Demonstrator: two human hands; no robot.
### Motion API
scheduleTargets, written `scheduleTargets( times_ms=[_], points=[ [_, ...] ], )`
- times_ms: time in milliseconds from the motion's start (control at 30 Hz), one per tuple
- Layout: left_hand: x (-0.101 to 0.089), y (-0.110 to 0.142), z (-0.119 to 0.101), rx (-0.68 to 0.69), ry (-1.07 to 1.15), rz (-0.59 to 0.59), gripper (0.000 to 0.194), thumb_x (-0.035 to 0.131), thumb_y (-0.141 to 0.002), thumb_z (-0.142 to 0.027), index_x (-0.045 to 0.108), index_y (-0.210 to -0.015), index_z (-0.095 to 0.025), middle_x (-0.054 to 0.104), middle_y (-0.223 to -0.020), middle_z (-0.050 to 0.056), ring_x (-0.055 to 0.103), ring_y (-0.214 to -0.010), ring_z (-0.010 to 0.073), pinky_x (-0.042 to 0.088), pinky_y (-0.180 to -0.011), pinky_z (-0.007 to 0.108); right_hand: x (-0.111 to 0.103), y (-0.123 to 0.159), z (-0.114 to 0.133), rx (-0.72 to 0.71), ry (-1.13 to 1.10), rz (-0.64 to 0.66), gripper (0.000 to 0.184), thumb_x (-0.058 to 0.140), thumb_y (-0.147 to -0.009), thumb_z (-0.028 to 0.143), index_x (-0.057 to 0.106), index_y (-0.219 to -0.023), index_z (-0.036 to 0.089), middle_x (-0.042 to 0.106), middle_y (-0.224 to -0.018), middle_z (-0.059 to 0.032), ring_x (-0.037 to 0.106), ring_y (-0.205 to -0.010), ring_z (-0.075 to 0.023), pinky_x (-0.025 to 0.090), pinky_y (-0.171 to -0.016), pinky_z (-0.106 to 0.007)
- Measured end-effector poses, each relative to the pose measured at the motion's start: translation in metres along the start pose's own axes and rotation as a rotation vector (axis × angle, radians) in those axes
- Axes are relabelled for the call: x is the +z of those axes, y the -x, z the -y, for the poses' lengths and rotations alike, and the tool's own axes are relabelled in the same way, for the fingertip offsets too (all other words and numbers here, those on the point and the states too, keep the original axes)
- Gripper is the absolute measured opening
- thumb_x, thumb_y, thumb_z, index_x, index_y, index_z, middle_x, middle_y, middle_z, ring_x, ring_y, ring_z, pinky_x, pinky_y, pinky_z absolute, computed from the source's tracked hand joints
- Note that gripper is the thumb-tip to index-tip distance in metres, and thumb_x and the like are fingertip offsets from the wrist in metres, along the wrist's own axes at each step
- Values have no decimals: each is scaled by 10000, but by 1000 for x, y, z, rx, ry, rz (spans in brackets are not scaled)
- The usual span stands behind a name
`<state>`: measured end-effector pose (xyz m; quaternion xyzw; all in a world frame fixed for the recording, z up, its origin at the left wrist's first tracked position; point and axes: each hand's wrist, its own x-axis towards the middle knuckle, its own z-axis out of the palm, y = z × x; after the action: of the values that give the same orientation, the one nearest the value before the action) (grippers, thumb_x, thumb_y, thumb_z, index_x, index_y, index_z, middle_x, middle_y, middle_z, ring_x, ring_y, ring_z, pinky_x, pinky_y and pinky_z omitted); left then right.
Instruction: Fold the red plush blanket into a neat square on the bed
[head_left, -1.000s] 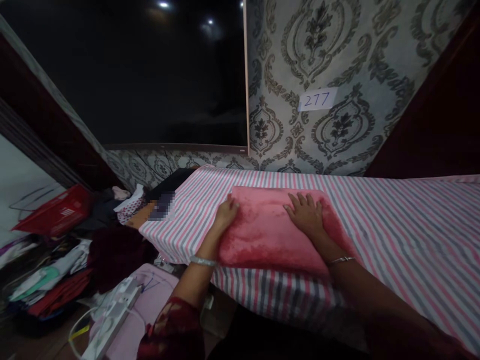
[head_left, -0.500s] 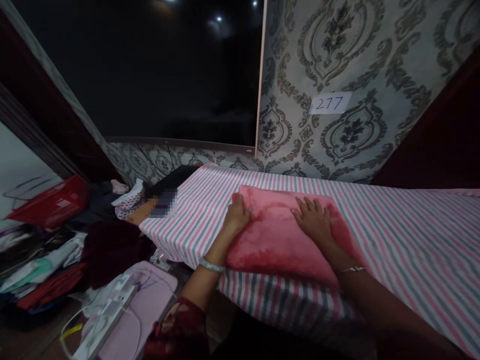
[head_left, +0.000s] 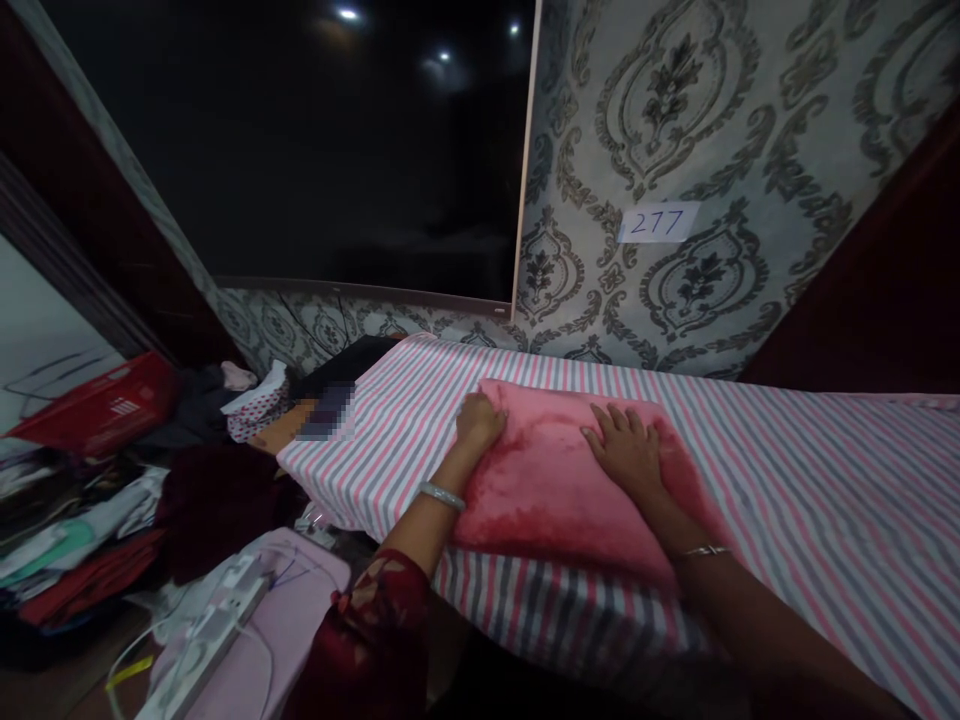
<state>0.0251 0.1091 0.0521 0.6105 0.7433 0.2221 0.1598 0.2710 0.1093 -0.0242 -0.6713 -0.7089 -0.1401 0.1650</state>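
Note:
A flat, roughly square pink plush cloth (head_left: 555,470) lies on a striped sheet, its pile showing darker red patches near the front and right edges. I cannot tell whether it is a cushion cover or folded fabric. At its upper left edge, my left hand (head_left: 480,422) has its fingers curled over the border, with the thumb on top; the fingertips are partly hidden. My right hand (head_left: 627,450) rests palm down on the right part of the cloth, fingers spread.
The striped sheet (head_left: 810,490) covers the table below a large television (head_left: 315,150). A paper marked 277 (head_left: 658,222) is on the patterned wall. To the left are a red bag (head_left: 97,405), piled clothes (head_left: 217,500) and a power strip (head_left: 217,620) on a pink stool (head_left: 300,600).
The fingers of my left hand have curled in at the cloth's upper left edge, where they were straighter before. My right hand stays flat on the cloth. The view has tilted slightly.

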Motion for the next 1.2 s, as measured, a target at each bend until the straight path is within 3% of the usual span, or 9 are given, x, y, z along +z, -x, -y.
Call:
scheduleTargets(
  times_ms=[133, 267, 333, 433, 567, 700, 833, 1000, 1200],
  points=[
    [-9, -5, 8, 1, 83, 70, 376, 526, -928, -388, 638, -1156, -110, 707, -1168, 142, 682, -1038, 221, 507, -807, 247, 1, 0, 0, -5, -6, 4, 545, 318, -982, 447, 475, -1445, 206, 473, -1485, -123, 360, -1372, -364, 294, -1055, -611],
    [-16, -8, 8, -11, 89, 61, 384, 595, -887, -389, 643, -1133, -99, 723, -1113, 149, 696, -977, 237, 519, -755, 264, -1, 0, 1, 1, -18, -1, 535, 319, -986, 446, 485, -1434, 206, 479, -1479, -119, 368, -1366, -362, 294, -1055, -604],
    [-10, -4, -1, 2, 73, 10, 389, 595, -879, -336, 614, -1199, -115, 704, -1153, 158, 670, -1046, 270, 511, -833, 313, -1, 0, 1, 5, -22, 0, 533, 324, -985, 445, 487, -1432, 205, 479, -1480, -115, 365, -1366, -362, 289, -1060, -606],
    [11, 10, -18, 123, -16, -83, 368, 456, -929, -223, 577, -1265, -138, 650, -1238, 180, 623, -1127, 302, 474, -934, 395, 0, 0, 1, 6, -21, 1, 535, 328, -982, 442, 484, -1436, 206, 475, -1484, -116, 364, -1364, -359, 289, -1063, -610],
    [36, 28, -32, 277, -167, -111, 415, 334, -919, -98, 592, -1243, -89, 634, -1203, 220, 649, -1033, 309, 493, -892, 431, 1, 0, 0, 2, -14, -12, 535, 326, -979, 439, 492, -1431, 205, 478, -1479, -123, 369, -1359, -359, 296, -1060, -611],
    [26, 25, -26, 286, -71, -77, 357, 403, -939, -191, 630, -1207, -129, 658, -1207, 161, 634, -1074, 277, 486, -918, 372, -1, 0, 0, 4, -10, 6, 533, 324, -987, 444, 483, -1436, 205, 472, -1486, -115, 373, -1360, -358, 297, -1064, -602],
    [4, 8, -8, 244, 71, -2, 364, 364, -949, -178, 723, -1012, -159, 733, -1042, 95, 666, -978, 210, 486, -872, 292, -2, 0, 0, 6, -15, 17, 535, 320, -988, 445, 478, -1439, 203, 465, -1490, -117, 368, -1367, -358, 295, -1065, -601],
    [-4, -4, 19, 146, 102, -4, 312, 477, -876, -140, 730, -1042, -217, 747, -1042, 49, 671, -988, 210, 478, -849, 277, 0, 0, 0, 0, -21, 9, 548, 315, -980, 446, 480, -1441, 200, 471, -1484, -129, 359, -1368, -368, 297, -1054, -616],
    [-5, -16, 38, -75, 134, -84, 376, 596, -840, -261, 645, -1188, -126, 660, -1221, 199, 621, -1136, 310, 453, -887, 348, -5, 0, 3, 20, -3, 21, 527, 327, -991, 432, 482, -1440, 204, 464, -1494, -114, 357, -1380, -356, 298, -1070, -597]
  ],
)
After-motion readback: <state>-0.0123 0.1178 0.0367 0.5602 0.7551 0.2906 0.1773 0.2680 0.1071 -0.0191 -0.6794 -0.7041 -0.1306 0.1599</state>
